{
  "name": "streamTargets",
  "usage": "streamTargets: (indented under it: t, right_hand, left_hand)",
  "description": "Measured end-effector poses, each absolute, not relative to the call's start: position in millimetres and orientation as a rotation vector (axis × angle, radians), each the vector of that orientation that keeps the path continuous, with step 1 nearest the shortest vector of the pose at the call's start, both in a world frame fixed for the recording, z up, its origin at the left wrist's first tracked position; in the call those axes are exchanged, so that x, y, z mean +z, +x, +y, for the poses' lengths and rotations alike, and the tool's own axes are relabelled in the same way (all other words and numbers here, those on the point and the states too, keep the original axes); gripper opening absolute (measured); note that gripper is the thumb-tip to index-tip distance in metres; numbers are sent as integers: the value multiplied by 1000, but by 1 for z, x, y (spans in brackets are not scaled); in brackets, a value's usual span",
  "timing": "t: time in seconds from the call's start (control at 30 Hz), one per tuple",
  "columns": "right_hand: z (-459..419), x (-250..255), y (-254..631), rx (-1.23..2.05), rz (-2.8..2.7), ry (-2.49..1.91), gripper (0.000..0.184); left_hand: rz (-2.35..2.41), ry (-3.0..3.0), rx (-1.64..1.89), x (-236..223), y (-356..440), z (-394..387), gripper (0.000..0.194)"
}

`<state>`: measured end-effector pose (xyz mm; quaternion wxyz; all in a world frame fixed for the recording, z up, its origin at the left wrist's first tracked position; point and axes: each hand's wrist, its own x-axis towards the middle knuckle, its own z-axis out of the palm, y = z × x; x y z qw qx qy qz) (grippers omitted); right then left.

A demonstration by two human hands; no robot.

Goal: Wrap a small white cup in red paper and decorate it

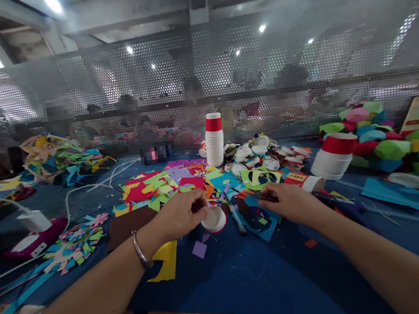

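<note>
My left hand (184, 213), with a silver bangle at its wrist, is closed, thumb and fingertips curled together. Whatever is between them is too small to make out. Right beside its thumb is a shallow white paper cup bottom (214, 221) with a red edge; I cannot tell if they touch. My right hand (289, 202) is curled around something dark at its fingertips, mostly hidden. Between the hands lies a slim, dark-ended tool (235, 215), perhaps a cutter or pen. Blue paper (269, 232) lies under my right fingers, and a red-and-white paper cup (309, 183) lies on its side behind that hand.
Colourful paper scraps (147, 186) cover the middle. Stacked paper cups stand upright (214, 143) and tilted (336, 155). White cut cup rings (259, 150) are heaped behind. A purple power strip (36, 243) with white cables sits left. A perforated metal screen (167, 74) closes the back.
</note>
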<state>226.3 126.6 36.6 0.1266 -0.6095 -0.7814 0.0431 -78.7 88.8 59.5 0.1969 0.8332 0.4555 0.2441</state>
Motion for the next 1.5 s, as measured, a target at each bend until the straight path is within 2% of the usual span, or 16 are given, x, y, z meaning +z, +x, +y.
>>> streamTargets:
  t: [0.2,0.43,0.97,1.23,1.5]
  right_hand:
    - [121,37,230,109,-2282,-1775,25]
    - [114,38,228,113,-2282,-1781,27]
    - [105,44,225,100,-2222,-1787,31]
    - [105,44,226,111,-2219,-1750,34]
    - [110,43,231,132,-2196,-1707,33]
  left_hand:
    - [1225,2244,707,55,-76,88,6]
    - [1139,2048,788,51,-78,91,23]
    - [1203,1915,1047,59,-95,101,23]
    - [1297,2065,1006,56,-103,109,18]
    - [1298,2154,810,51,-98,107,24]
